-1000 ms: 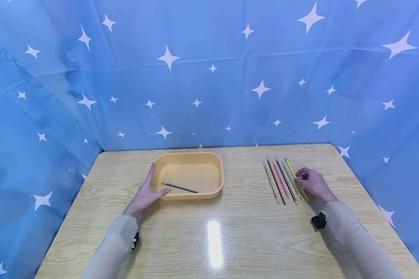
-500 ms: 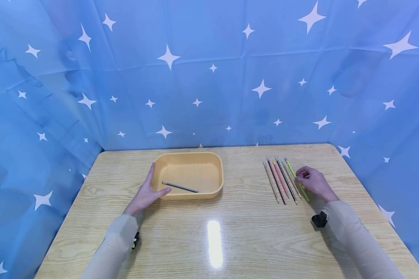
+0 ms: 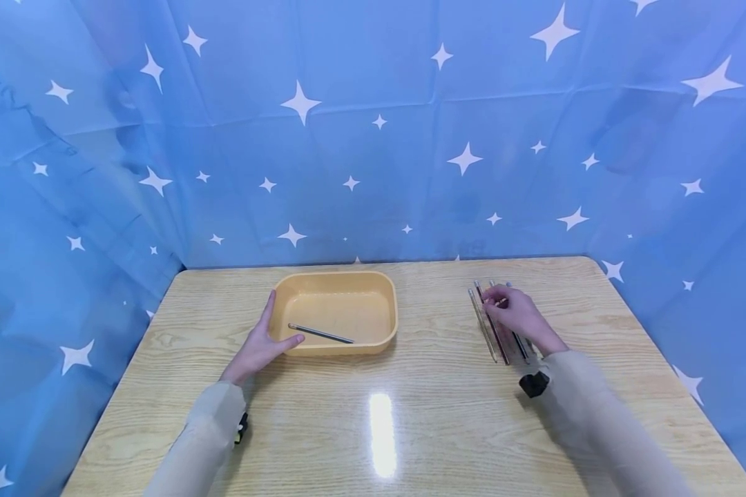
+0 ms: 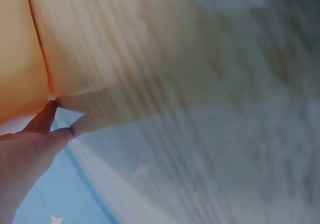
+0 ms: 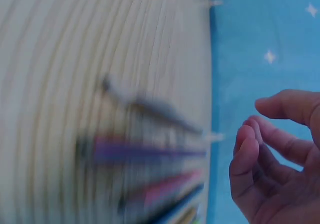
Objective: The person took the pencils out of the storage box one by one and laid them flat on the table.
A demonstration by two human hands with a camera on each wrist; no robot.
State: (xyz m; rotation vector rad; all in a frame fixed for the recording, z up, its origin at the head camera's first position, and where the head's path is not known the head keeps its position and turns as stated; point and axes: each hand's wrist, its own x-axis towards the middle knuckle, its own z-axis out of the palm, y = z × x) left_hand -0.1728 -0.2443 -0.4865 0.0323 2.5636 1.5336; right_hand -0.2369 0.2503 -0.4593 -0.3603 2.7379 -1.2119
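Observation:
My left hand (image 3: 260,351) rests at the near-left corner of a yellow-orange plastic tray (image 3: 342,350), thumb over the front rim and fingers along the outer left wall. In the left wrist view, fingertips lie against the tray's wall (image 4: 20,58). A dark pencil (image 3: 320,333) lies inside. My right hand (image 3: 522,319) hovers over a row of several pencils, fingertips near the upper end of the maroon pencil (image 3: 499,339). In the right wrist view, its thumb and fingers stand apart with nothing between. A gold pencil (image 3: 482,324) lies leftmost; the hand partly covers the others.
The wood-grain table (image 3: 323,414) carries tray and pencils. A blue curtain with white stars (image 3: 373,159) hangs behind it and along the sides. A bright light reflection (image 3: 383,435) shows on the tabletop. Black wrist devices (image 3: 534,384) sit at the cuffs.
My right hand has moved left from the yellow-green pencil at the row's right end to above the row's middle. My left hand and the tray have stayed still.

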